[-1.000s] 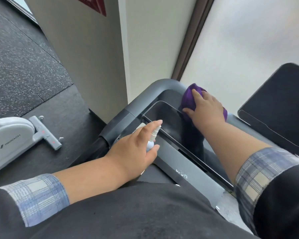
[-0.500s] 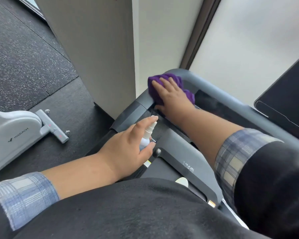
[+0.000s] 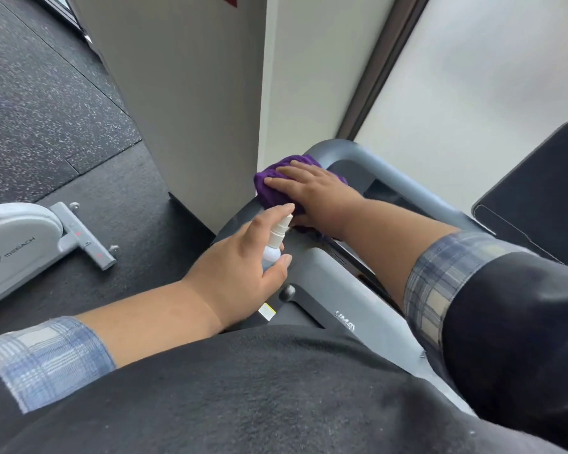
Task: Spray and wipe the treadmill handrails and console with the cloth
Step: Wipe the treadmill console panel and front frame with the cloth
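Pressing 1 cloth w/ flat right hand; left hand grips 1 spray bottle.

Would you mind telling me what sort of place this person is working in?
Most likely a gym or fitness room: the floor is dark speckled rubber matting, a grey treadmill handrail and console are being wiped, and another white exercise machine stands to the left.

Speckled dark rubber floor toward ten o'clock, white exercise machine with grey foot bar at nine, pale wall column at twelve, black screen at three.
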